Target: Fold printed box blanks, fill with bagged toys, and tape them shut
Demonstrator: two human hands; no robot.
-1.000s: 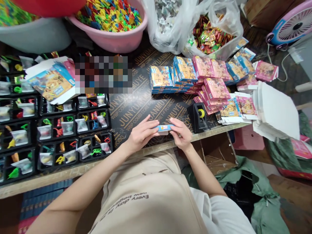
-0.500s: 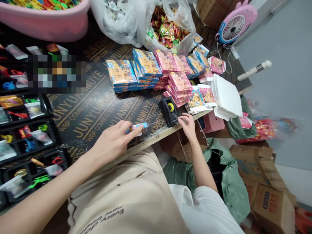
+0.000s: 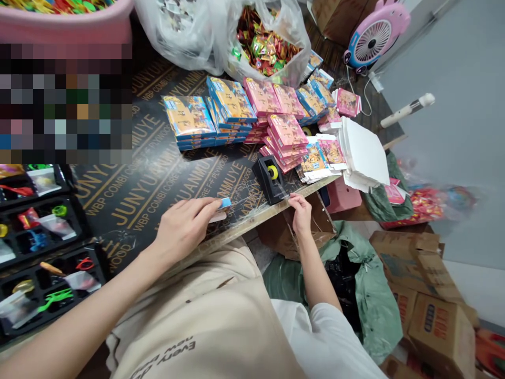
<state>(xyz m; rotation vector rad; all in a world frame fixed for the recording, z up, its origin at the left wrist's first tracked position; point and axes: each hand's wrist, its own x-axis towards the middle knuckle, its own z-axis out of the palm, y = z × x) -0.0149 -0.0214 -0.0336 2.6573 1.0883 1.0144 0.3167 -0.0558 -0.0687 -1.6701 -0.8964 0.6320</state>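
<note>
My left hand [image 3: 182, 227] is closed on a small blue box [image 3: 223, 206] and holds it down on the dark plywood table [image 3: 158, 179] near the front edge. My right hand [image 3: 300, 208] reaches to the black tape dispenser [image 3: 269, 179] at the table's edge; its fingers pinch at the dispenser's cutter end, where a strip of clear tape can barely be made out. The two hands are apart, with the dispenser to the right of the box.
Stacks of blue boxes [image 3: 205, 116] and pink boxes [image 3: 282, 131] lie behind the dispenser, with flat white cartons [image 3: 365, 155] to their right. Black trays of small toys [image 3: 39, 231] fill the left. Plastic bags [image 3: 260, 42], a pink basin [image 3: 67, 21] and a fan [image 3: 374, 34] stand at the back. Cardboard boxes [image 3: 426, 295] sit on the floor.
My right hand let go of the blue box and moved right to the tape dispenser. My left hand kept the box on the table. The view swung to the right.
</note>
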